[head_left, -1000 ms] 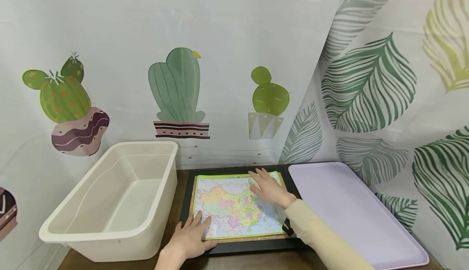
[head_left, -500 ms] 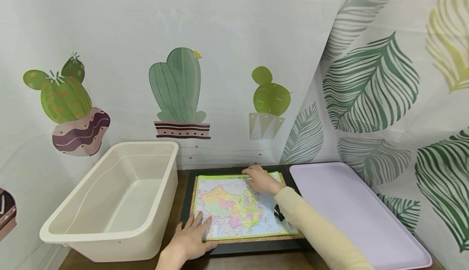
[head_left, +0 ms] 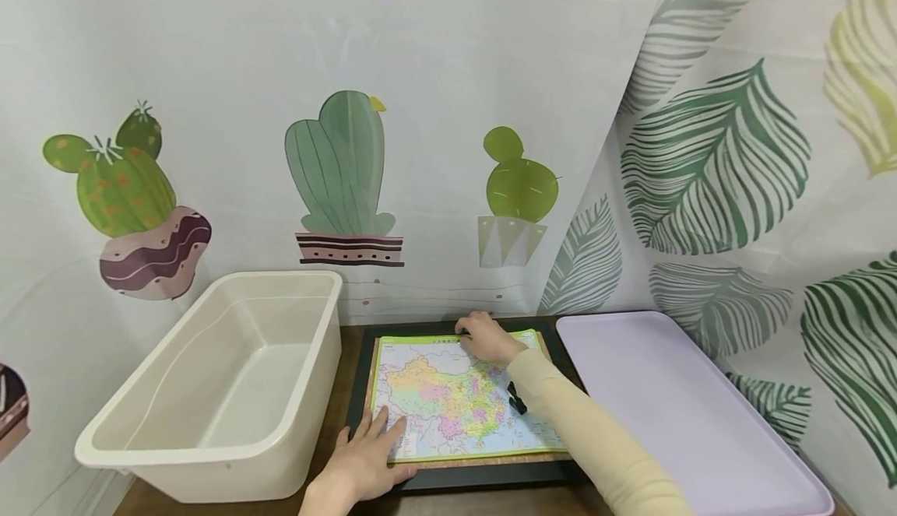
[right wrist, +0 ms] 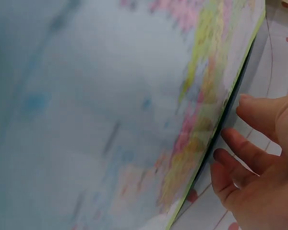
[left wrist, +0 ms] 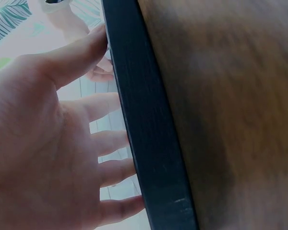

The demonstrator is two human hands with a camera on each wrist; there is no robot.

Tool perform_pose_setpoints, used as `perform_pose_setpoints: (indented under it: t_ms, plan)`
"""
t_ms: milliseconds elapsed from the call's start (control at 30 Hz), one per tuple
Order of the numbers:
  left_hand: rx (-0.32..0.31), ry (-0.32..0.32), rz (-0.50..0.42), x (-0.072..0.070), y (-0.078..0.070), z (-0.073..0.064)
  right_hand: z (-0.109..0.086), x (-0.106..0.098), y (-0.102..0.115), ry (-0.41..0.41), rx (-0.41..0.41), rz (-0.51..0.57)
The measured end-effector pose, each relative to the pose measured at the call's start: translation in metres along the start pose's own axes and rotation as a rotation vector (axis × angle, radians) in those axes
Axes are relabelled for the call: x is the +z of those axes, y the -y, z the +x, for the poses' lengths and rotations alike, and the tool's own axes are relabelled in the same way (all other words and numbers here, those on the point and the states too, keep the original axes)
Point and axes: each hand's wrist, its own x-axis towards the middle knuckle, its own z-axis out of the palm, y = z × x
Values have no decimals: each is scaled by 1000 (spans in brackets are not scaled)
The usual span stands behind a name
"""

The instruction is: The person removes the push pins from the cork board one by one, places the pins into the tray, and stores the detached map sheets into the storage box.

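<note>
A map [head_left: 437, 399] with a green border lies on a brown board [head_left: 490, 463], inside a black picture frame [head_left: 462, 479]. My left hand [head_left: 364, 454] rests at the near left corner, fingers spread over the map's edge and the frame. The left wrist view shows the left hand [left wrist: 53, 139] with straight fingertips against the black frame side [left wrist: 149, 124]. At the far edge of the map, my right hand [head_left: 483, 337] reaches over with bent fingers. In the right wrist view, the right hand's fingertips [right wrist: 225, 139] are at the map's green rim, thumb apart from them.
To the left stands a deep cream tub [head_left: 308, 391]. A lilac tray [head_left: 673, 399] lies on the right, beside the frame. Behind hangs a printed cloth [head_left: 434, 189] with cacti and leaves. Dark wooden table [head_left: 532, 500] shows in front.
My right hand has moved left along the far edge of the map, and its fingers have bent from spread to partly curled. The left hand stays in place.
</note>
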Motion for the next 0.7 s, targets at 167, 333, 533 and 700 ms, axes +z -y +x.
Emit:
perform_pose_setpoints:
  t_ms: [167, 333, 533, 700]
  plan:
    - [13, -5, 9, 0, 0, -1, 6, 8, -1, 14, 28, -43]
    - [13, -10, 23, 0, -1, -1, 8, 8, 2, 28, 74, -53]
    - [6, -11, 27, 1, 0, 0, 11, 5, 6, 59, 110, -42]
    - [6, -11, 27, 2, 1, 1, 13, 5, 6, 69, 123, -37]
